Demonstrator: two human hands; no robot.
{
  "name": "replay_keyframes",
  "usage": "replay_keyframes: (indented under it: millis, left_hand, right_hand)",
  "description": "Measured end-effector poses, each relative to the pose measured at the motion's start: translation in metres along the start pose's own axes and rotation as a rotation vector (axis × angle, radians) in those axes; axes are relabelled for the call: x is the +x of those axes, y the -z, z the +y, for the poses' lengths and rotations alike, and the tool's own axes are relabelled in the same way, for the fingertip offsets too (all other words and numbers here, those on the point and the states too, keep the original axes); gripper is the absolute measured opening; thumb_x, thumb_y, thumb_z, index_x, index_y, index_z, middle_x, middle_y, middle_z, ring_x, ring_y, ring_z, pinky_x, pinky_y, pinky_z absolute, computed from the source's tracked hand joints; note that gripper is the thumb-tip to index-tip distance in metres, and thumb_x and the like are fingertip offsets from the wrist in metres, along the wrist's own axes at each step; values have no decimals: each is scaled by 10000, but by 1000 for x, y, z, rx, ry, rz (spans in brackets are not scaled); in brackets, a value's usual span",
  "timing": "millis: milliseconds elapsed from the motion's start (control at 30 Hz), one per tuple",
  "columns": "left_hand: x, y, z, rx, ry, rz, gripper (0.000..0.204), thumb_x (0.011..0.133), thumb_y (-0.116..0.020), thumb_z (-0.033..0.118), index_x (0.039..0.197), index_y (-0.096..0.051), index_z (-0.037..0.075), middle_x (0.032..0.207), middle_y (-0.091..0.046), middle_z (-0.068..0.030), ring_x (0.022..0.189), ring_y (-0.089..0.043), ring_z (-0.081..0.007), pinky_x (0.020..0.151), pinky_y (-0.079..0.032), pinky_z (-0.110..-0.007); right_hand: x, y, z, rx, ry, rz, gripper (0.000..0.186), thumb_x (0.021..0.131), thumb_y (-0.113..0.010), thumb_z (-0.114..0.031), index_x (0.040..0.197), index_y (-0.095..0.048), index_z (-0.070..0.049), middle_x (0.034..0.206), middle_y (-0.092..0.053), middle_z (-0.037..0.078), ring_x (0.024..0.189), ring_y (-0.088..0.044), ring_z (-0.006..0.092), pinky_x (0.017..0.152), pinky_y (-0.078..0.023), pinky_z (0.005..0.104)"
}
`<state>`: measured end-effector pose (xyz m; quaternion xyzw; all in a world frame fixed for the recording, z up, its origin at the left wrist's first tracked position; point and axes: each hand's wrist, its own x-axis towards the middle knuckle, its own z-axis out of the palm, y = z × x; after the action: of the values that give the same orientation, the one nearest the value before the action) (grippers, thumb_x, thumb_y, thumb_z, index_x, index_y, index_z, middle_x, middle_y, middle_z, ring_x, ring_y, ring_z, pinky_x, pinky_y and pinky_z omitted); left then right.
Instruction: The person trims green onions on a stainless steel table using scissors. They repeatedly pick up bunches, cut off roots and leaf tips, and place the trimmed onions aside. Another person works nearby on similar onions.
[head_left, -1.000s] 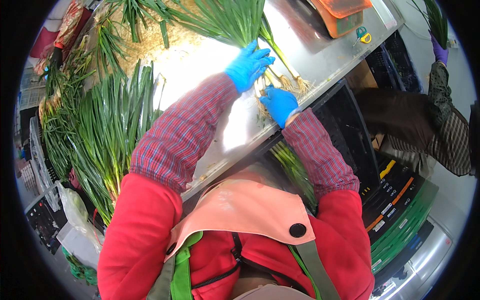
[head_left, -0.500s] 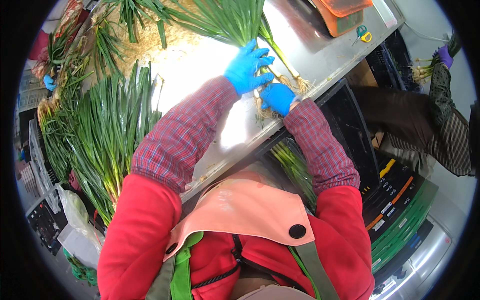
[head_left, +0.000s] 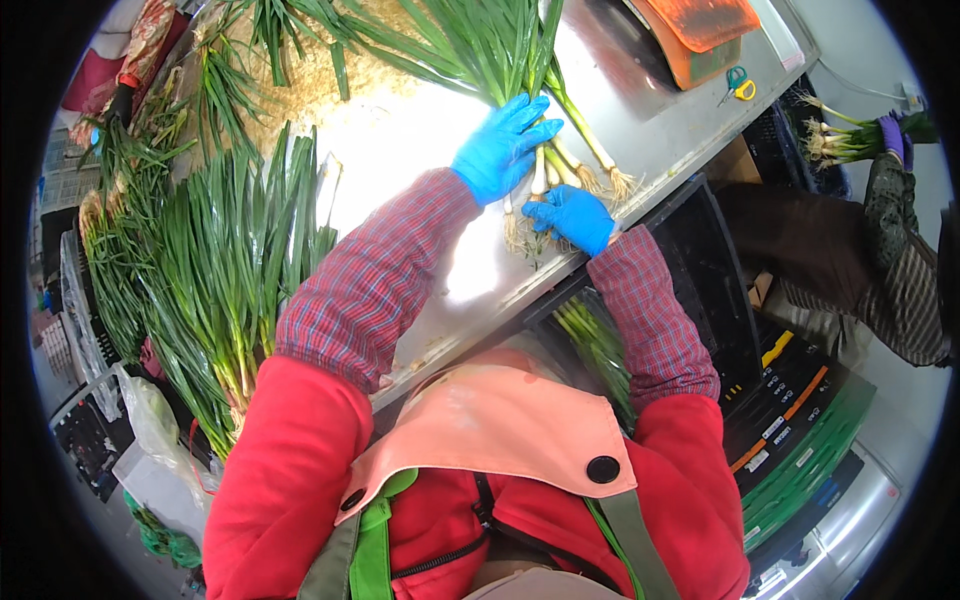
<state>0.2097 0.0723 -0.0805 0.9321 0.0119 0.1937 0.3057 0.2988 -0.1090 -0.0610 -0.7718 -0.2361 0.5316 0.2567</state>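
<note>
Blue-gloved, my left hand (head_left: 500, 150) lies across a bunch of green onions (head_left: 515, 40), its fingers bent over the stems just above the white bulbs. My right hand (head_left: 570, 216), also in a blue glove, is closed at the root ends below, pinching among the pale roots; the exact piece between its fingers is partly hidden. A few stalks with roots (head_left: 592, 150) lie just right of my hands on the steel table (head_left: 465, 265).
More green onion piles (head_left: 210, 260) cover the left side. An orange scale (head_left: 700, 40) and scissors (head_left: 740, 85) lie at upper right. Black crates (head_left: 700, 270) stand below the table edge. A co-worker's purple-gloved hand (head_left: 893, 140) holds onions at right; clear bags (head_left: 150, 420) hang lower left.
The view has shifted slightly, moving the table down and right in the picture. My hands remain on the same bunch. The co-worker's onions went from upright to horizontal, roots pointing left.
</note>
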Motion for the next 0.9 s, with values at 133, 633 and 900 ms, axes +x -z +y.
replay_keyframes:
  millis: [133,633,900]
  left_hand:
    - [-1,-7,-1,-23,74,28,485,832,-693,178,1306,-590,167,1471,-427,-158,1384,-357,-375,1134,-321,-453]
    - [-1,-6,2,-20,115,2,522,823,-730,313,1282,-599,104,1466,-422,-171,1383,-356,-372,1133,-312,-456]
    - [1,-5,5,50,97,-44,483,839,-702,303,1267,-610,99,1480,-391,-165,1383,-339,-386,1139,-306,-458]
  right_hand:
    - [15,2,5,-71,25,-20,302,867,-627,-313,929,-681,-22,838,-703,155,799,-689,269,724,-531,364]
    - [-38,-33,12,-326,261,648,235,900,-627,-296,912,-638,-61,846,-659,167,779,-654,352,677,-511,441]
    - [-5,-26,0,-706,215,625,294,893,-643,-355,965,-625,-70,818,-654,155,747,-659,343,650,-519,440]
